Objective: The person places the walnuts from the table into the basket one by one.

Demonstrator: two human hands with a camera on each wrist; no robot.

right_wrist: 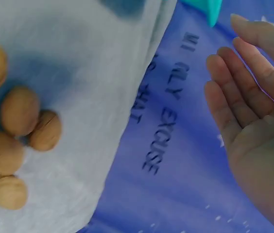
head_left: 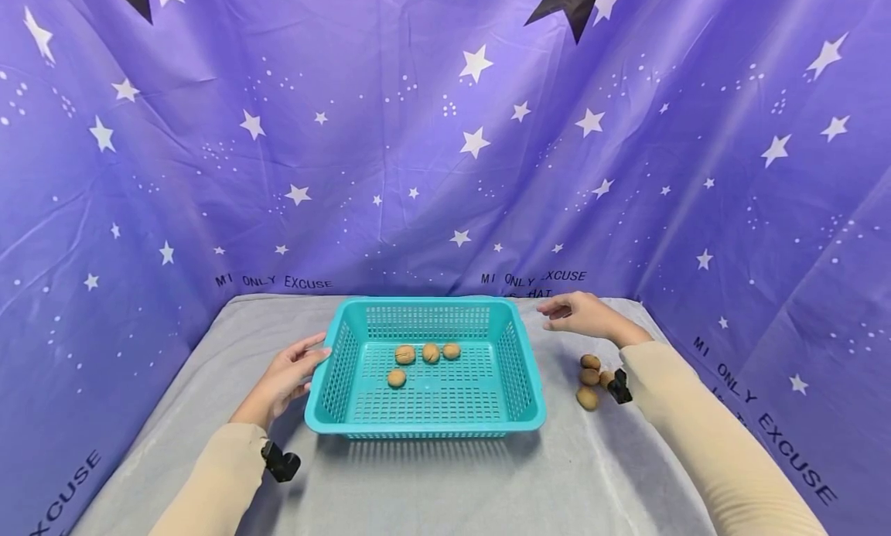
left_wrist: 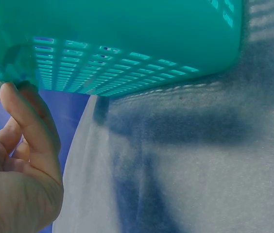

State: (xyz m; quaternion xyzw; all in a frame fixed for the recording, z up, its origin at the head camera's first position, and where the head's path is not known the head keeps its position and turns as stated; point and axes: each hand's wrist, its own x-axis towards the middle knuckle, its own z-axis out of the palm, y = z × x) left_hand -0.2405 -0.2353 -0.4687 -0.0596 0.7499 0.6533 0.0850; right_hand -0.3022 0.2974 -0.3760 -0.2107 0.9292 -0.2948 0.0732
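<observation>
A turquoise plastic basket (head_left: pixel 425 428) with slotted walls stands on the cloth-covered table, with several walnuts (head_left: pixel 397 378) on its floor. My left hand (head_left: pixel 287 375) pinches the basket's left rim; the left wrist view shows thumb and fingers (left_wrist: pixel 27 114) meeting at that edge. To the right of the basket, my right hand (head_left: pixel 583 316) hovers beyond a small heap of walnuts (head_left: pixel 588 377). In the right wrist view its fingers (right_wrist: pixel 231 99) are loosely bent with nothing between them, and several walnuts (right_wrist: pixel 20 110) lie bunched on the cloth, apart from the hand.
Light grey cloth (head_left: pixel 431 489) covers the table. A purple curtain with white stars (head_left: pixel 390 157) hangs behind the table and along both sides. Small black cameras (head_left: pixel 281 462) are strapped to the wrists.
</observation>
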